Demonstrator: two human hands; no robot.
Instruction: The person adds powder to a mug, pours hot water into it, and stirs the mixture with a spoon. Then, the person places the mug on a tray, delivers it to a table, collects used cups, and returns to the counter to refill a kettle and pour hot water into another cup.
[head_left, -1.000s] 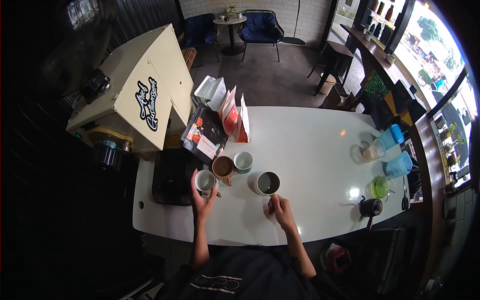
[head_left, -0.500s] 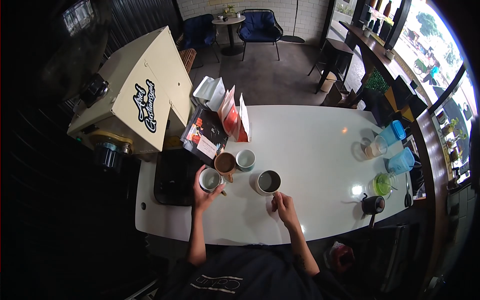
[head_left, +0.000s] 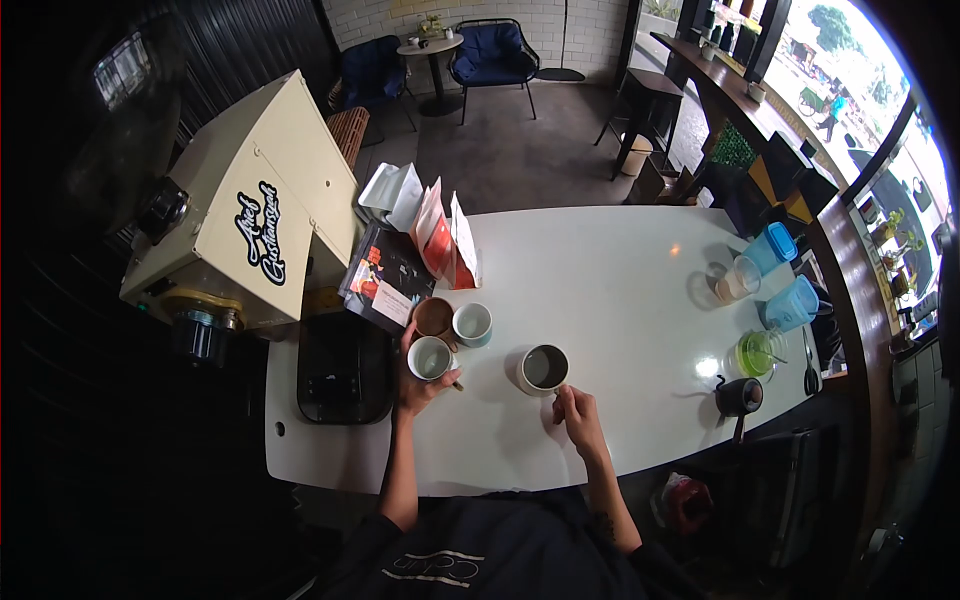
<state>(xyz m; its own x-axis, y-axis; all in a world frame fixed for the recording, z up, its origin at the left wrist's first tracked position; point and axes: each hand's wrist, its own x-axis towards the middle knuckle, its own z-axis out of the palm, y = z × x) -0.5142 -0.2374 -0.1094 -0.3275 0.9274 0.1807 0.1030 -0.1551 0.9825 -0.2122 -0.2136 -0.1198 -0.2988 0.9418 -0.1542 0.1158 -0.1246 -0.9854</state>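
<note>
My left hand [head_left: 428, 393] is wrapped around a white cup [head_left: 431, 358], fingers along its left side and thumb at the front. Directly behind this cup stands a brown mug [head_left: 434, 318], partly covered by it. A pale blue-grey cup [head_left: 472, 325] is to the right of the brown mug, touched by neither hand. My right hand [head_left: 580, 420] pinches the handle of a light mug with a dark rim [head_left: 545, 369], upright at the table's middle. Its inside looks grey; whether it holds liquid I cannot tell.
On the white table [head_left: 600, 290], a cream grinder-like machine [head_left: 255, 210], a black tray [head_left: 345, 375], a dark box [head_left: 390, 275] and red-white paper bags [head_left: 440, 240] stand left. Blue-lidded containers [head_left: 790, 303], a green drink cup [head_left: 757, 355] and a small black pot [head_left: 738, 397] stand right.
The view has turned slightly. My left hand has moved the white cup rightward and nearer, in front of the brown mug. My right hand and its mug have shifted a little right.
</note>
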